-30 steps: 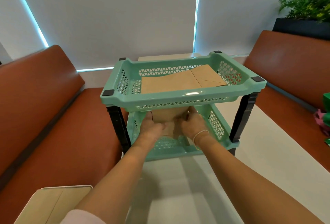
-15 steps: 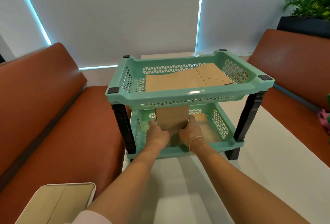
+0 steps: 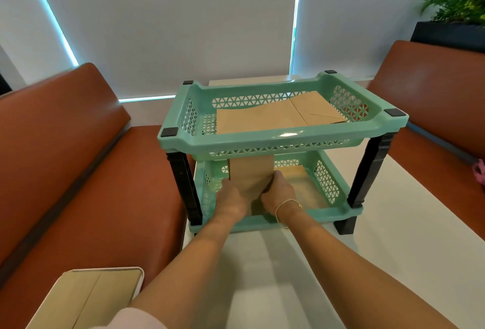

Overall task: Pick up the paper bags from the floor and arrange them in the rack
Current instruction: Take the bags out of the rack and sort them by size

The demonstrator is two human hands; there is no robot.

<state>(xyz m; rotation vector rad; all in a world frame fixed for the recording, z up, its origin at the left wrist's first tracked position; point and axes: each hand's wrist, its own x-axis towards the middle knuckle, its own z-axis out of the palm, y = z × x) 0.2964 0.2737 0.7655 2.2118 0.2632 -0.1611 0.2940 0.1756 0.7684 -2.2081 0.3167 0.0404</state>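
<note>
Both hands, left hand (image 3: 231,201) and right hand (image 3: 279,194), gripped the paper bag (image 3: 249,175) by its sides; it seemed light, easily crumpled.

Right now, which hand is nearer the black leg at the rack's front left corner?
Left. The left hand grips the upright paper bag just beside that leg; the right hand holds the bag's far side.

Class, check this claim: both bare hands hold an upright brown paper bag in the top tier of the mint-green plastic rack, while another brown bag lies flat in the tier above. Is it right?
Not quite. The head view shows the left hand and right hand holding the upright brown paper bag in the bottom tier of the mint-green plastic rack, not the top. The flat brown bag does lie above it.
</note>
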